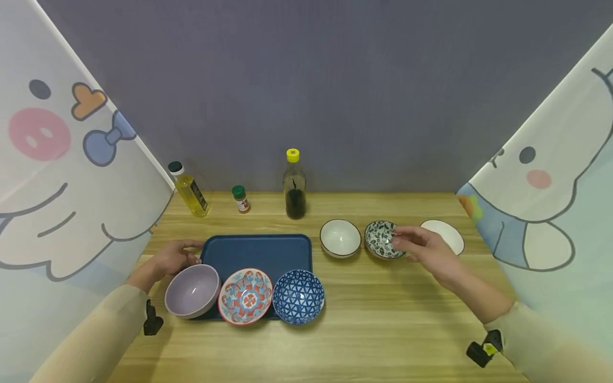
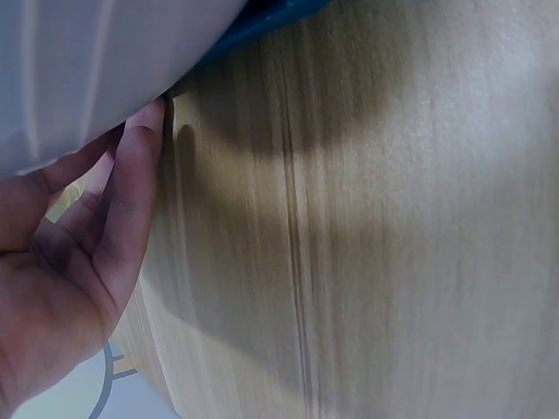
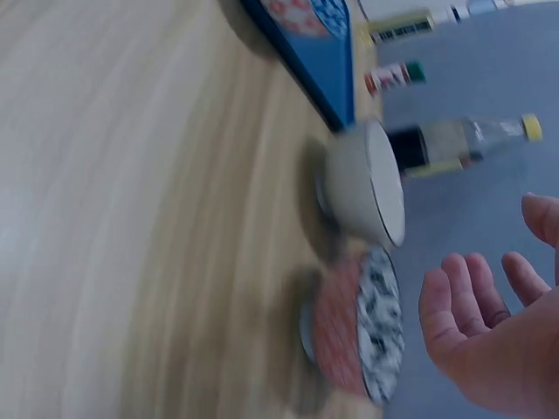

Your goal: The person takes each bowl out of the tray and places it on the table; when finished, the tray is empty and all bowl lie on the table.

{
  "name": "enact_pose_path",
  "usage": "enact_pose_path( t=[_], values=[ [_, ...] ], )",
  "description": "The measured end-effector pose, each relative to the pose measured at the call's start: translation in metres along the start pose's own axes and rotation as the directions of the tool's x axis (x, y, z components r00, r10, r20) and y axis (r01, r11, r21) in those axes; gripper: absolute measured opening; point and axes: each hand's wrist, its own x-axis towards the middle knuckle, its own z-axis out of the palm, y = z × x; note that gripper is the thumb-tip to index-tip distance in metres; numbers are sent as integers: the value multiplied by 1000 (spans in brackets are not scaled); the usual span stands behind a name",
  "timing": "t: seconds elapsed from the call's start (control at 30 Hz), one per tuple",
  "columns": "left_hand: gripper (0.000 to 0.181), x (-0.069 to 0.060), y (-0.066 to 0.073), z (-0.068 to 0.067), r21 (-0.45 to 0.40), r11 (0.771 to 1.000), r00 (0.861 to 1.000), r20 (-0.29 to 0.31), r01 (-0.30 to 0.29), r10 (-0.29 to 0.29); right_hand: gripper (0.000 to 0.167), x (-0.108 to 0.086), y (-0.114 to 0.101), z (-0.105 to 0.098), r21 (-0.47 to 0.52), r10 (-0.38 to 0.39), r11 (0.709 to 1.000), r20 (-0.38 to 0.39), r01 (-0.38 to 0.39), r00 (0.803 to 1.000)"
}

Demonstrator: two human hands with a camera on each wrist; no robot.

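My right hand [image 1: 428, 251] hovers over the right rim of a small leaf-patterned bowl [image 1: 381, 240], its fingers spread and holding nothing. In the right wrist view, a gap separates that bowl's pinkish outside [image 3: 336, 327] from the fingers [image 3: 467, 301]. On the far left, my left hand [image 1: 174, 257] lies beside the lilac bowl [image 1: 191, 290] at the left edge of the blue tray [image 1: 258, 247]. Its fingertips go out of sight behind the bowl's wall in the left wrist view, so contact there is unclear. A red floral bowl [image 1: 246, 296] and a blue triangle-patterned bowl [image 1: 299, 297] share the tray's front part.
A plain white bowl [image 1: 340, 238] stands between the tray and the leaf-patterned bowl. Beyond my right hand lies a white oval dish [image 1: 445, 235]. Along the back wall stand an oil bottle [image 1: 191, 194], a green-capped spice jar [image 1: 241, 199] and a yellow-capped dark sauce bottle [image 1: 294, 191].
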Motion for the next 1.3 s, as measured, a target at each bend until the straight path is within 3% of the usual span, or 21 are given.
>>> enact_pose_path(
  t=[0.43,0.67,0.9,1.3],
  values=[
    [58,2,-5,-2,2,1000,1000,0,-12,12,58,16,19,81,128,2,991,204,-28,979],
    [59,4,-8,0,-8,1000,1000,-6,-3,3,66,19,30,114,228,9,970,329,-88,944],
    [58,4,-9,-1,-18,1000,1000,2,-23,23,70,17,40,135,284,41,945,396,-165,917],
    [59,4,-10,-1,-47,999,1000,24,-15,16,67,16,40,153,282,59,939,425,-195,903]
  ],
)
